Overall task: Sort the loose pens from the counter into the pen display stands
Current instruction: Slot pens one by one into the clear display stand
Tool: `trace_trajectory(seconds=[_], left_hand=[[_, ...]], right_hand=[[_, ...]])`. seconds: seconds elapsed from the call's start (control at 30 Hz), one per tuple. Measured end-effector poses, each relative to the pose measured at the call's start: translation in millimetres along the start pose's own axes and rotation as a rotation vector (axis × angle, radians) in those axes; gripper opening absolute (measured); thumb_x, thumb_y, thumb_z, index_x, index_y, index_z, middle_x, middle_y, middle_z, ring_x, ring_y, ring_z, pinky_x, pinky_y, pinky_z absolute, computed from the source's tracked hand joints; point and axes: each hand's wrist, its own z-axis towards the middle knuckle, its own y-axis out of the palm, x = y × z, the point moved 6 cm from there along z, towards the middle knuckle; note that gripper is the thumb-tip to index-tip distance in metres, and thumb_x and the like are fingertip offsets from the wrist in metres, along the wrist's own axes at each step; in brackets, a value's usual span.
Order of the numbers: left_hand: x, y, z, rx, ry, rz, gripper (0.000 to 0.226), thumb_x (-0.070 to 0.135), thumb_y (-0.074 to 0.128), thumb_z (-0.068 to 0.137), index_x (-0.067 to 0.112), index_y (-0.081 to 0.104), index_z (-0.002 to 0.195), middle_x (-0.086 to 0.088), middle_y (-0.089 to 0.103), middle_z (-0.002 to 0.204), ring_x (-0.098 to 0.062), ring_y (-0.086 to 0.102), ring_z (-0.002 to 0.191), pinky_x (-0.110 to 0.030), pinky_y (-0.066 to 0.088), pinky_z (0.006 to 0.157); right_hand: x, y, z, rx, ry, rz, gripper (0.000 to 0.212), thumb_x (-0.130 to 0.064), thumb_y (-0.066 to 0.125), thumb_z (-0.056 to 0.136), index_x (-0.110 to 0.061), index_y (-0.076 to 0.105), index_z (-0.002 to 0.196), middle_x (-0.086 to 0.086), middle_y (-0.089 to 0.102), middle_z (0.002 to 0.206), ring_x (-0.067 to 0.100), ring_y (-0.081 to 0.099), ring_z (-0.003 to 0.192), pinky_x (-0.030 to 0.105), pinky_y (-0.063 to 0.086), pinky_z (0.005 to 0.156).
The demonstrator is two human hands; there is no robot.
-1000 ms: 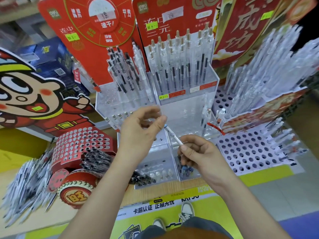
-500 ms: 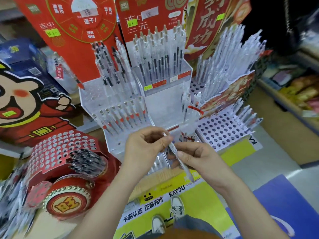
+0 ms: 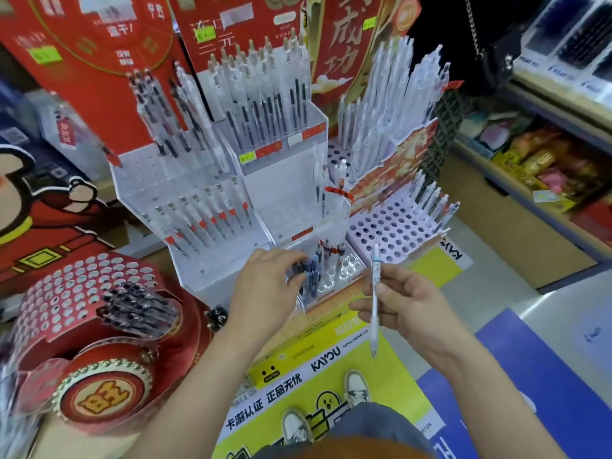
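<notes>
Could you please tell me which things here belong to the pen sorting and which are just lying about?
Job: white pen in right hand; left hand at dark pens; clear stand; lilac holed stand; red drum stand.
Lying about: snack shelf; yellow poster; cartoon cut-out.

**Setting:** stationery shop, retail display desk.

**Evidence:**
- tiered clear pen stands [image 3: 251, 180] stocked in rows, directly beyond the left grip [image 3: 265, 283]
- green price stickers [image 3: 247, 157] on the stand fronts, above that grip
- red promotional backboards [image 3: 99, 77] with printed characters, farther behind
- red drum-shaped pen holder [image 3: 82, 309], left of the left grip
- punched white pen tray [image 3: 390, 226] just beyond the right grip [image 3: 397, 303]
- branded yellow banner [image 3: 331, 354] on the desk front, below both grips
- aisle shelf of packaged goods [image 3: 536, 164], well right of the right grip
</notes>
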Motion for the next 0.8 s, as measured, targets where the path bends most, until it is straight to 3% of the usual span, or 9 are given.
trace_trajectory(seconds=[0.13, 0.23, 0.4, 0.5, 0.6, 0.7, 0.8], left_hand=[[-2.1, 11.5, 1.3, -0.015, -0.029, 0.021, 0.03, 0.028, 0.069, 0.086, 0.029, 0.067, 0.115, 0.01, 0.067, 0.112, -0.015, 0.051, 0.1, -0.024, 0.037, 0.082], [-1.9, 15.1, 0.2, 0.051, -0.062, 0.031, 0.02, 0.024, 0.071, 0.084, 0.023, 0.073, 0.104, 0.005, 0.067, 0.106, -0.019, 0.053, 0.101, -0.029, 0.043, 0.086], [-2.5, 18.2, -6.6, 0.124, -0.071, 0.111, 0.008, 0.015, 0.074, 0.081, 0.016, 0.075, 0.088, 0.003, 0.067, 0.093, -0.02, 0.049, 0.088, -0.028, 0.041, 0.074], [-0.5, 17.6, -9.2, 0.108, -0.11, 0.164, 0.011, 0.011, 0.074, 0.08, 0.015, 0.073, 0.09, 0.002, 0.066, 0.095, -0.022, 0.05, 0.089, -0.031, 0.044, 0.074], [9.0, 16.5, -8.3, 0.13, -0.121, 0.192, 0.019, 0.008, 0.072, 0.081, 0.016, 0.073, 0.098, 0.001, 0.067, 0.1, -0.023, 0.054, 0.093, -0.032, 0.045, 0.077], [38.4, 14.9, -7.4, 0.221, -0.113, 0.0, 0.016, 0.018, 0.066, 0.086, 0.018, 0.074, 0.1, 0.005, 0.069, 0.096, -0.015, 0.06, 0.088, -0.027, 0.049, 0.081], [66.3, 35.0, 4.8, 0.112, -0.287, -0.428, 0.028, 0.022, 0.065, 0.09, 0.028, 0.066, 0.117, 0.015, 0.069, 0.097, -0.004, 0.061, 0.084, -0.023, 0.05, 0.081]], right_hand=[[-7.9, -13.3, 20.8, -0.035, -0.006, -0.057, 0.018, 0.003, 0.051, 0.096, 0.002, 0.057, 0.112, 0.017, 0.072, 0.091, 0.032, 0.072, 0.093, 0.027, 0.058, 0.071], [-11.9, -17.2, 36.9, -0.048, 0.004, -0.116, 0.012, 0.002, 0.055, 0.094, -0.003, 0.061, 0.103, 0.02, 0.072, 0.097, 0.032, 0.071, 0.093, 0.028, 0.058, 0.075], [-19.9, -19.3, 55.7, -0.063, -0.015, -0.164, 0.013, 0.001, 0.054, 0.095, -0.01, 0.06, 0.097, 0.012, 0.074, 0.09, 0.025, 0.07, 0.082, 0.03, 0.058, 0.069], [-29.7, -29.3, 64.2, -0.04, -0.034, -0.215, 0.016, -0.004, 0.05, 0.098, -0.013, 0.062, 0.103, 0.005, 0.074, 0.084, 0.024, 0.067, 0.082, 0.028, 0.055, 0.065], [-40.7, -41.5, 73.1, -0.021, -0.074, -0.247, 0.022, -0.008, 0.05, 0.1, -0.02, 0.066, 0.109, 0.001, 0.073, 0.081, 0.016, 0.067, 0.078, 0.029, 0.056, 0.071], [-49.7, -48.6, 77.0, -0.083, -0.11, -0.314, 0.022, -0.009, 0.051, 0.099, -0.023, 0.065, 0.11, -0.003, 0.074, 0.083, 0.007, 0.067, 0.075, 0.027, 0.054, 0.074], [-52.3, -48.1, 76.3, -0.197, -0.109, -0.401, 0.019, -0.011, 0.056, 0.097, -0.02, 0.069, 0.107, -0.001, 0.076, 0.084, 0.008, 0.066, 0.075, 0.028, 0.048, 0.076]])
